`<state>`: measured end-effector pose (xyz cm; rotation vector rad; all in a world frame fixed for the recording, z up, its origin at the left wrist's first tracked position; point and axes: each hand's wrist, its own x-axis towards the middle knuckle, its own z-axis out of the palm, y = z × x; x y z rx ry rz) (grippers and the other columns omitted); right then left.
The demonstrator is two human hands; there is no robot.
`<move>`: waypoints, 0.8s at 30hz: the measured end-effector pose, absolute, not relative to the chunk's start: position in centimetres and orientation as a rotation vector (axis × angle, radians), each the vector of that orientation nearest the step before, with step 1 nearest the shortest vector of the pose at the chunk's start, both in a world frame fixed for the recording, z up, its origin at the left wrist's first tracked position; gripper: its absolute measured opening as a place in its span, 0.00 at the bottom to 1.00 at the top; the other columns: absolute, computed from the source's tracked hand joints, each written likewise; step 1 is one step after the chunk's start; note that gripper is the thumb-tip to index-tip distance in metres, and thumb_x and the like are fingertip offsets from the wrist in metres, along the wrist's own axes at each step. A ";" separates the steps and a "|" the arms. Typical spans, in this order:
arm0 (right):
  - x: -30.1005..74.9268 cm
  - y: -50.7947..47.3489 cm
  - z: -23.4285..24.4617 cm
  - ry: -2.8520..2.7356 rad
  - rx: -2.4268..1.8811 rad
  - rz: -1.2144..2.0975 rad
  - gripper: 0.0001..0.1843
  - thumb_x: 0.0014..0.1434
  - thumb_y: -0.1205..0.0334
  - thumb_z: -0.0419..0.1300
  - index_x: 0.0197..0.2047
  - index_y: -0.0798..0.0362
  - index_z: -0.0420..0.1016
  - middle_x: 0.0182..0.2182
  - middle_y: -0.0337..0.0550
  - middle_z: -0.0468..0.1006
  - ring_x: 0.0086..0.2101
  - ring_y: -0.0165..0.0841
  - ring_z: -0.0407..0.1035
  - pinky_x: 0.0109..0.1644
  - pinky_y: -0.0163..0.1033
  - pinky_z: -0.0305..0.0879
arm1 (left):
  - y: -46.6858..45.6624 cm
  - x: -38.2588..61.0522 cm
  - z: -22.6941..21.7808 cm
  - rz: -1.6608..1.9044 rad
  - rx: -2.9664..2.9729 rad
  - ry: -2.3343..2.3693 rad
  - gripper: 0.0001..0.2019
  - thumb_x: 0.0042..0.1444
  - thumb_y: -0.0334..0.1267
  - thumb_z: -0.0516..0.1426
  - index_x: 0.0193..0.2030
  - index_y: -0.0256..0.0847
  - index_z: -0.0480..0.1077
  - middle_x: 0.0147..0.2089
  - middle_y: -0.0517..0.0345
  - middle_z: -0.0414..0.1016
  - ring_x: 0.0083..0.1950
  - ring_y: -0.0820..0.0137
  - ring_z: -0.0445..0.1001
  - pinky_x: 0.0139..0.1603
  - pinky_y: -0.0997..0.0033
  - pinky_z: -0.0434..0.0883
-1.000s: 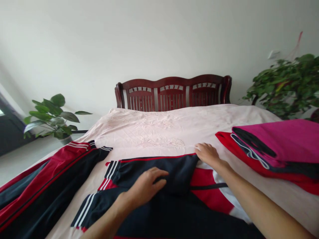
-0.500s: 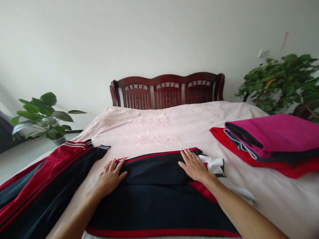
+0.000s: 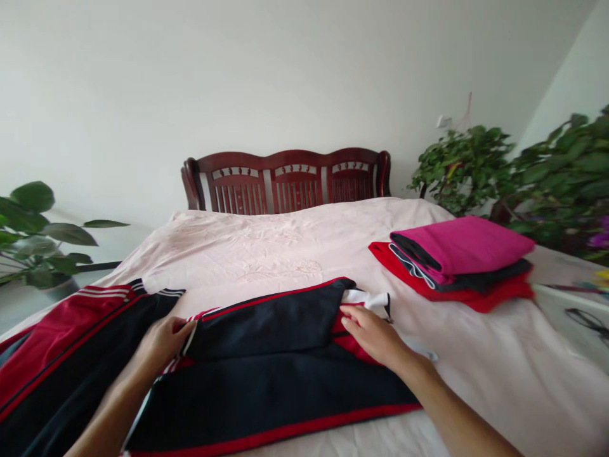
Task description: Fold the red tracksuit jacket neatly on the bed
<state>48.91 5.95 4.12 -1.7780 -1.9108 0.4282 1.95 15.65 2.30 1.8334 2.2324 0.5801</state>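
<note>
A navy tracksuit top with red panels and piping [image 3: 266, 397] lies spread on the bed, its upper part folded over into a dark band [image 3: 266, 324]. My left hand [image 3: 162, 343] curls around the left end of that fold, pinching its edge. My right hand [image 3: 373, 336] lies at the fold's right end, its fingers on a red panel. A white trim piece [image 3: 366, 299] sticks out just beyond those fingers. Another navy and red tracksuit garment [image 3: 71, 343] lies to the left, touching my left wrist area.
A folded stack of magenta, dark and red clothes [image 3: 461, 254] sits on the pale pink bedcover [image 3: 247, 254] at right. A dark wooden headboard [image 3: 285, 181] stands at the far end. Potted plants [image 3: 464, 168] stand beyond the bed. A cluttered surface [image 3: 580, 304] lies at far right.
The view has swung, shifting the bed left and down in frame. My left hand has gone from lying flat to curling at the fold's edge. My right hand has moved onto the red panel.
</note>
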 end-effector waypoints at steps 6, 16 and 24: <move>46.9 0.3 -0.2 -2.100 -1.722 -0.025 0.23 0.65 0.57 0.55 0.62 0.46 0.72 0.57 0.50 0.75 0.55 0.48 0.69 0.59 0.55 0.65 | 15.6 0.0 1.6 0.582 1.695 2.147 0.23 0.55 0.61 0.53 0.37 0.42 0.73 0.34 0.52 0.82 0.40 0.54 0.79 0.39 0.62 0.71; 48.5 2.4 2.2 -1.943 -1.711 0.341 0.19 0.67 0.58 0.51 0.54 0.48 0.78 0.52 0.48 0.79 0.52 0.42 0.73 0.58 0.48 0.67 | 13.8 2.7 2.5 0.533 2.218 2.297 0.26 0.65 0.51 0.42 0.60 0.44 0.70 0.61 0.45 0.73 0.59 0.47 0.72 0.60 0.45 0.67; 53.7 12.8 3.5 -1.260 -1.781 0.716 0.22 0.64 0.58 0.53 0.60 0.52 0.71 0.46 0.49 0.82 0.35 0.33 0.78 0.34 0.33 0.71 | 13.7 5.1 -1.7 0.346 2.315 2.194 0.31 0.65 0.49 0.41 0.71 0.38 0.59 0.71 0.43 0.62 0.71 0.52 0.61 0.68 0.51 0.60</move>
